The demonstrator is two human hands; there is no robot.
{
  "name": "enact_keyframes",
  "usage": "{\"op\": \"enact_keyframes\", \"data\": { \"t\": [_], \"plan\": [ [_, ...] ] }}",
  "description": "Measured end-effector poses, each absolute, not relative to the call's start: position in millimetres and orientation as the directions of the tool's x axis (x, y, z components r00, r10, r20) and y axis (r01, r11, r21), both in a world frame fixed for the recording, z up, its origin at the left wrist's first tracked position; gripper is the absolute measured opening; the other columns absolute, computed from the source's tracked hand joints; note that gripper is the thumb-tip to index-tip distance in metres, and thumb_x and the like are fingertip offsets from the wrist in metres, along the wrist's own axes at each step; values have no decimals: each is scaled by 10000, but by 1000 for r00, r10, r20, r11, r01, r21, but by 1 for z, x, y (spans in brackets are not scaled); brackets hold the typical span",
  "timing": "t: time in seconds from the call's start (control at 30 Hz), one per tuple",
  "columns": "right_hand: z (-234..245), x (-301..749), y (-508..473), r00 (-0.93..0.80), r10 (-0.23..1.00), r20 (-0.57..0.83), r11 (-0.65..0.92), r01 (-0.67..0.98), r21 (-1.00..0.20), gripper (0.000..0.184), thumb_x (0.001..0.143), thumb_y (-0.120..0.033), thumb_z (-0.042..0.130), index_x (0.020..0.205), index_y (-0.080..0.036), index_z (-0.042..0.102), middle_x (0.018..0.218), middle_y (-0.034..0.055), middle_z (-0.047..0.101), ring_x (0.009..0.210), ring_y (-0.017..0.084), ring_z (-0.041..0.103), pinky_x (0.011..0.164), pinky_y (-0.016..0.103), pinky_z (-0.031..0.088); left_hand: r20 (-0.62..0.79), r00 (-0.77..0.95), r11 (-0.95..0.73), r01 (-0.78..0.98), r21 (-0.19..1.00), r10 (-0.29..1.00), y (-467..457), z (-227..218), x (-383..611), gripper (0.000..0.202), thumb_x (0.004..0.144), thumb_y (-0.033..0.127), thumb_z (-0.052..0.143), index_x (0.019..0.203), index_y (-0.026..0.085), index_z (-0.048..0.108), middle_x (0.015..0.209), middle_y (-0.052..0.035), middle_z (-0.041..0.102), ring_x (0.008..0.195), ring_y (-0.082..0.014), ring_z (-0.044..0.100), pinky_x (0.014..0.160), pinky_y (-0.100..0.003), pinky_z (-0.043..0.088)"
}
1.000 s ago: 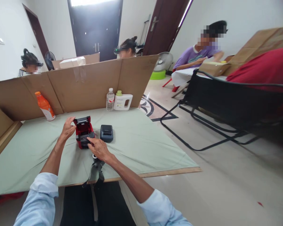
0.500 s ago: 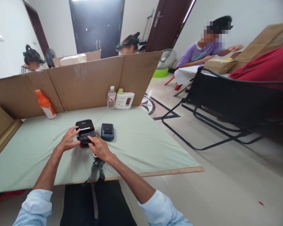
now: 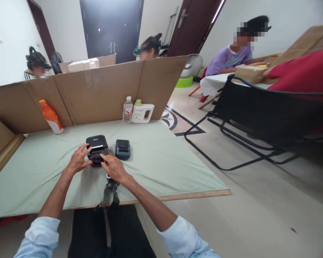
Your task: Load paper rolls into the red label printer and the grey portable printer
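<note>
A small black-and-red label printer (image 3: pixel 97 141) rests on the green-clothed table, its dark lid toward the far side. On its left side, my left hand (image 3: pixel 78 157) holds it with fingers at the upper edge and thumb lower down. From the right, my right hand (image 3: pixel 115 167) grips the near right part, index finger on the top and thumb at the front. What the fingertips press is too small to make out. Just right of it sits a smaller dark blue printer-like device (image 3: pixel 122 149). A black strap (image 3: pixel 111 193) lies below my right hand, over the table's near edge.
Along a cardboard partition (image 3: pixel 97 89) stand an orange drink bottle (image 3: pixel 51 117), a clear water bottle (image 3: pixel 127 110) and a white detergent jug (image 3: pixel 142 113). A cardboard box (image 3: pixel 1 147) is at left. Beyond the table's right edge stands a black folding chair (image 3: pixel 258 111). Several people sit farther off.
My hands stay almost in the same place on the label printer. The view shifts slightly. At the right, the person in purple has lowered an outstretched arm.
</note>
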State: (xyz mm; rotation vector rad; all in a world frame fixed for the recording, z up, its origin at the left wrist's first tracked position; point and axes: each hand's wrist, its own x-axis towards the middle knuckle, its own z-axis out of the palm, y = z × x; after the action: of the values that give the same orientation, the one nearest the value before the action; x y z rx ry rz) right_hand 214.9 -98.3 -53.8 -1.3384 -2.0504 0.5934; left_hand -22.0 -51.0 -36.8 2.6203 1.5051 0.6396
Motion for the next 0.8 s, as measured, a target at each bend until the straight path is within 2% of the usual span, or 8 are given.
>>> {"op": "enact_keyframes", "data": {
  "t": [0.23,0.47,0.6,0.7,0.8],
  "plan": [
    [-53,215,-99,-297,926,232,374,641,-670,468,963,-229,574,1425,-209,643,1081,106,747,959,230,691,881,325,533,311,440,-517,822,238,843,-53,-38,-18,600,779,227,797,1359,275,652,1598,-142,435,1428,-363,490,1120,-547,483],
    [-49,217,-98,-287,925,250,380,658,-651,403,956,-214,565,1339,-212,693,1033,93,752,912,222,693,835,320,534,302,382,-455,861,227,874,-57,-37,-14,620,762,232,818,1357,292,654,1702,-124,281,1495,-394,412,1096,-556,504],
    [-49,220,-94,-242,921,305,388,635,-668,391,958,-209,564,1331,-216,682,1056,71,754,933,200,690,876,302,527,234,318,-371,899,234,919,-62,-34,-10,665,783,248,808,1418,303,619,1728,-121,241,1466,-401,466,1091,-534,515],
    [-49,223,-90,-203,914,351,396,636,-663,364,964,-203,540,1295,-199,690,1032,71,743,940,208,682,907,317,525,156,230,-264,931,253,961,-68,-34,-8,698,847,289,748,1513,291,539,1712,-145,283,1440,-395,506,1108,-528,502],
    [-49,224,-85,-142,903,405,393,650,-650,354,962,-215,536,1278,-184,690,1088,103,711,1014,237,664,951,352,524,139,217,-250,920,301,966,-71,-37,-7,748,870,297,714,1574,274,460,1666,-153,377,1482,-367,465,1139,-505,484]
  ]
}}
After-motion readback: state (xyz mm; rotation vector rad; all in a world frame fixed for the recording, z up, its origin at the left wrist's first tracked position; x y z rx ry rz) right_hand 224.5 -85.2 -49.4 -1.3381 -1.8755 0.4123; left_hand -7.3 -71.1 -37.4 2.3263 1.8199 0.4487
